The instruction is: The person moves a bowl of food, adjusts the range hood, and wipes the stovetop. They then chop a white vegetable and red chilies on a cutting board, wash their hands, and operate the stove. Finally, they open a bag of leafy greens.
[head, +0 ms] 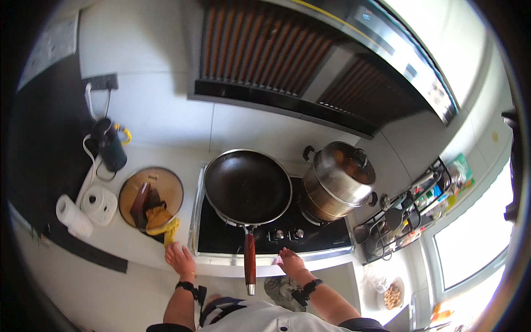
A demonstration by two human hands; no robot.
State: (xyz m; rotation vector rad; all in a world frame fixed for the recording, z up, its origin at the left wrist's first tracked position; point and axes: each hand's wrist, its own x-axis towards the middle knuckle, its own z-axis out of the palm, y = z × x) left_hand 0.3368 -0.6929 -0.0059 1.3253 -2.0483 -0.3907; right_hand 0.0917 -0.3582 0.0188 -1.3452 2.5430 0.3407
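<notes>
My left hand (179, 259) is at the counter's front edge, fingers stretched toward the hanging end of a yellow cloth (170, 229); I cannot tell whether they touch. The cloth lies by a round glass lid (171, 189), through which dark and brown items show. At the front edge of the black hob (265, 245) rests my right hand (291, 262), with a small pink patch beside its fingers, too hidden to name. Between my hands, a wok (249, 186) sits on the left burner, its wooden handle (249, 257) pointing at me. A lidded steel steamer pot (332, 195) stands on the right burner.
A range hood (269, 50) hangs over the hob. On the left are a dark bottle (110, 145), a white appliance (98, 205) and a paper roll (74, 216). A black rack (408, 207) of utensils and a bowl of food pieces (392, 295) are on the right.
</notes>
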